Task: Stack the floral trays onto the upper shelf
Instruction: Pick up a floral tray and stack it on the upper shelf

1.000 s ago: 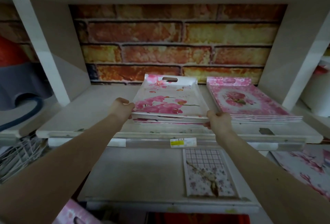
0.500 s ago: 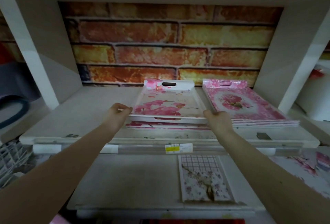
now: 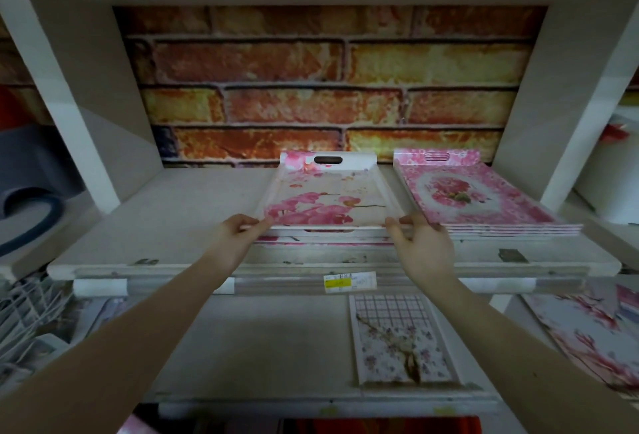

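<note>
Left hand [image 3: 238,236] pinches near-left corner of orchid tray [image 3: 325,195], fingers closed on rim. Right hand [image 3: 423,247] grips near-right corner, fingers partly curled round edge. Tray sits atop low pile [image 3: 325,239] of like trays, mid upper shelf [image 3: 166,226], close to front edge. Long axis runs front to back; handle-slot end points at brick wall [image 3: 311,87]. Pink stack [image 3: 484,198] just beside, to right, same heading. Checked tray [image 3: 397,340] lies on lower shelf [image 3: 259,347].

Dim overall; brick backdrop [image 3: 328,84] brightest, lower foreground in shadow; wide-angle bending at edges; slight softness throughout.
</note>
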`<state>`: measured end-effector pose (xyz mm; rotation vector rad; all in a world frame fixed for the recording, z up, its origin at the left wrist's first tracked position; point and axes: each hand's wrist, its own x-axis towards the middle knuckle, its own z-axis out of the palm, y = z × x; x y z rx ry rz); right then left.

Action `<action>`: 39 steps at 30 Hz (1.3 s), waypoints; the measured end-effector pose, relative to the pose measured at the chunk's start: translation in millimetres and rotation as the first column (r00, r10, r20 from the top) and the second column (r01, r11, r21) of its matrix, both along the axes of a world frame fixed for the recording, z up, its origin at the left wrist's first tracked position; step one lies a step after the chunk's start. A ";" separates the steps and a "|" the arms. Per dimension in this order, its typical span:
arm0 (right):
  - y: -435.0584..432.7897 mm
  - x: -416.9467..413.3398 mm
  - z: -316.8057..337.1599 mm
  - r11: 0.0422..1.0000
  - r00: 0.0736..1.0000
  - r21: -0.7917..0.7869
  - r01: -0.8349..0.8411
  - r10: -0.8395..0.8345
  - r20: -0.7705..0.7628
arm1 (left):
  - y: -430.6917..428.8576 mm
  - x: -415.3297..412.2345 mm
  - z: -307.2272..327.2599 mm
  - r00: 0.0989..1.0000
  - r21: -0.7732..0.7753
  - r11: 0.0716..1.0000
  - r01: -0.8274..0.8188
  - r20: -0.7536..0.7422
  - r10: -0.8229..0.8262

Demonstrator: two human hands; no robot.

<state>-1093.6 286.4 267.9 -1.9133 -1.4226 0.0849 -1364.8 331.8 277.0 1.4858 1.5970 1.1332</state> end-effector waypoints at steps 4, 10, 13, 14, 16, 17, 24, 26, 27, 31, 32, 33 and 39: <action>3.8 4.7 -8.1 0.997 0.999 -0.081 -0.014 0.011 -0.035 | 1.0 5.5 -7.3 0.999 -0.027 0.999 -0.018 -0.034 0.017; 2.7 7.9 -17.7 0.990 0.999 -0.139 -0.030 0.033 0.021 | 7.1 8.1 -21.3 0.998 -0.063 0.997 -0.051 -0.046 0.049; 1.7 8.7 -20.5 0.989 0.999 -0.143 -0.031 0.034 0.021 | 4.3 13.9 -23.5 0.996 -0.043 0.996 -0.083 -0.042 0.081; 1.3 7.9 -21.4 0.989 0.999 -0.142 -0.032 0.035 0.018 | 2.8 15.3 -23.5 0.994 -0.027 0.995 -0.094 -0.056 0.093; 0.2 6.8 -23.0 0.990 1.000 -0.140 -0.028 0.030 0.010 | 0.1 15.9 -24.3 0.990 -0.009 0.994 -0.110 -0.085 0.109; 0.3 6.4 -21.8 0.990 0.999 -0.138 -0.031 0.032 0.007 | 0.7 15.5 -24.7 0.989 0.001 0.993 -0.117 -0.085 0.117; -10.1 10.3 -14.5 0.998 0.999 -0.042 -0.037 0.038 0.017 | -16.5 15.3 -18.9 0.980 0.065 0.992 -0.106 -0.160 0.116; -18.8 8.9 -6.9 0.998 0.999 -0.017 -0.053 0.053 0.008 | -25.6 15.5 -12.4 0.978 0.089 0.990 -0.114 -0.163 0.127; -24.2 8.0 -2.2 0.998 0.998 -0.006 -0.061 0.061 -0.001 | -29.8 15.7 -8.5 0.978 0.103 0.988 -0.116 -0.162 0.132; -47.6 11.4 10.6 0.992 0.993 0.047 -0.118 0.118 -0.009 | -51.5 25.8 5.8 0.974 0.161 0.980 -0.120 -0.173 0.147; -54.1 14.2 12.7 0.990 0.991 0.060 -0.129 0.130 -0.015 | -58.7 30.4 8.4 0.975 0.169 0.979 -0.118 -0.165 0.146; -60.9 16.6 15.6 0.988 0.990 0.073 -0.136 0.138 -0.024 | -66.1 35.4 10.8 0.978 0.167 0.980 -0.109 -0.157 0.136; -128.4 52.5 31.7 0.958 0.967 0.171 -0.230 0.245 -0.069 | -132.5 86.8 23.4 0.994 0.170 0.983 -0.074 -0.073 0.087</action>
